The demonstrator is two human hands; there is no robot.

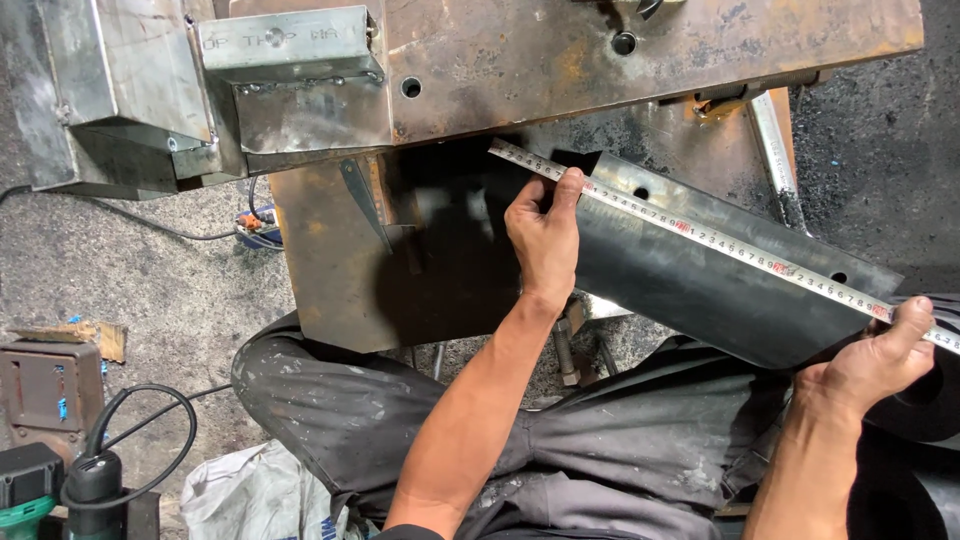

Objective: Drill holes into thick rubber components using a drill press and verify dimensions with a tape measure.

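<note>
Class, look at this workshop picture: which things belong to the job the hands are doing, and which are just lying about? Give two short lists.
In use:
left hand pinning the tape measure
right hand holding the tape's far end
dark metal piece under the tape

Lying about:
power tool with black cable
white sack
small metal box
rusty steel plate

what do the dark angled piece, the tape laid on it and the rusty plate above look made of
Dark angled piece: likely steel, smooth dull black finish, crisp fold and drilled holes. Measuring tape: thin flexible strip, probably painted metal, pale with printed marks, pinned by the left hand and right hand. Rusty plate: steel, with orange-brown rust patches, bare grey areas and drilled holes.
</note>
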